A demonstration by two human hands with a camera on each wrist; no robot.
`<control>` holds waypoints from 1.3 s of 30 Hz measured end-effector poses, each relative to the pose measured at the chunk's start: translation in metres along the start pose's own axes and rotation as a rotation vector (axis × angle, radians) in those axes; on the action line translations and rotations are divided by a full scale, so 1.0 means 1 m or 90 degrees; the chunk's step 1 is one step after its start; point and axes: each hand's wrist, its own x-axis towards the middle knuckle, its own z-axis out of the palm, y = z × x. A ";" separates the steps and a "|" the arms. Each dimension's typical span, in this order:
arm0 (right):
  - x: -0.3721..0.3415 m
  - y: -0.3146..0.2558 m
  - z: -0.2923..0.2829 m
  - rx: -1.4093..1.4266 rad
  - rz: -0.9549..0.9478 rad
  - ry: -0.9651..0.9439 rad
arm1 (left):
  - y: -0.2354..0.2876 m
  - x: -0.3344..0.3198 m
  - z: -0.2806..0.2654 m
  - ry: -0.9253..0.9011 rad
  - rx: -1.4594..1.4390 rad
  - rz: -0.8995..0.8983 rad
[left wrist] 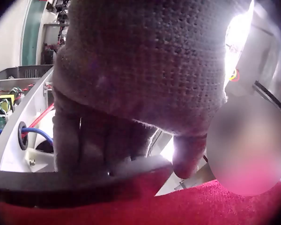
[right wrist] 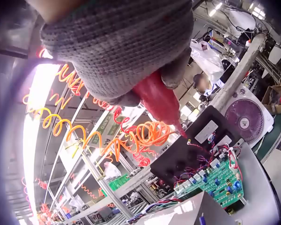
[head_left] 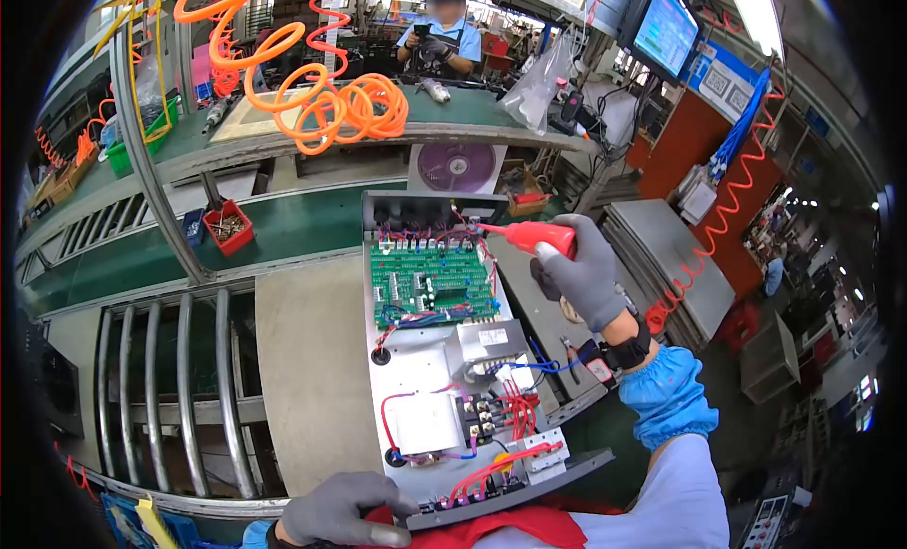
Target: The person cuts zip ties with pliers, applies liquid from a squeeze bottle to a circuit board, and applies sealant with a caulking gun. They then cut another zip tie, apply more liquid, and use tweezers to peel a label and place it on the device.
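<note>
In the head view a long metal chassis [head_left: 416, 351] holds a green circuit board [head_left: 430, 275], wiring and terminal blocks. My gloved right hand [head_left: 586, 275] grips a red squeeze bottle [head_left: 543, 237] at the chassis's far right corner. Its thin nozzle points left, by small wires at the far panel [head_left: 435, 207]. From the right wrist view, the red bottle [right wrist: 158, 98] sticks out of the right hand [right wrist: 126, 51], tip near the dark panel [right wrist: 192, 150]. My gloved left hand [head_left: 345, 511] rests at the chassis's near edge; its fingers [left wrist: 93, 140] lie over the dark rim [left wrist: 84, 180] in the left wrist view.
Metal rollers [head_left: 189, 388] and a beige board [head_left: 316, 369] lie left of the chassis. A red bin of small parts [head_left: 229, 228] stands on the green surface beyond. Orange coiled hoses [head_left: 350, 110] hang above the far bench. Another person [head_left: 442, 43] stands behind it.
</note>
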 end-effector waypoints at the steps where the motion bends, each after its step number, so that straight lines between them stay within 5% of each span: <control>1: 0.006 0.000 0.005 -0.019 -0.013 -0.005 | 0.002 0.004 -0.002 -0.001 -0.015 0.027; 10: 0.034 0.013 0.042 -0.123 -0.096 -0.006 | -0.007 0.027 -0.025 -0.072 -0.085 0.075; 39: 0.038 0.018 0.050 -0.208 -0.159 -0.031 | -0.020 0.037 -0.017 -0.024 -0.061 0.143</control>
